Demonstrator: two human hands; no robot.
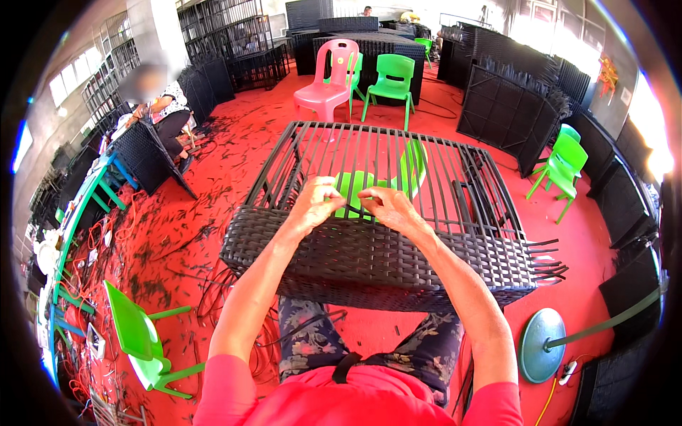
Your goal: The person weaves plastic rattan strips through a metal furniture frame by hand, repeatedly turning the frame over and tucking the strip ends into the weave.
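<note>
In front of me lies a dark furniture frame (490,192) strung with long parallel slats. Its near part is a band of tightly woven black plastic rattan (355,250), with loose strip ends (545,264) sticking out at the right. Over the slats, just beyond the weave's edge, my left hand (315,204) is closed in a pinch. My right hand (391,206) pinches close beside it. A thin dark weaving strip (355,211) runs between the fingertips; its hold is partly hidden. Through the slats shows a green chair (408,170) under the frame.
A green chair (135,334) stands at lower left, a pink one (330,82) beyond the frame, more green ones (566,167) at right. Near my right is a round base with a pole (541,346). Another person (170,106) sits at left. Strip scraps litter the red floor (170,255).
</note>
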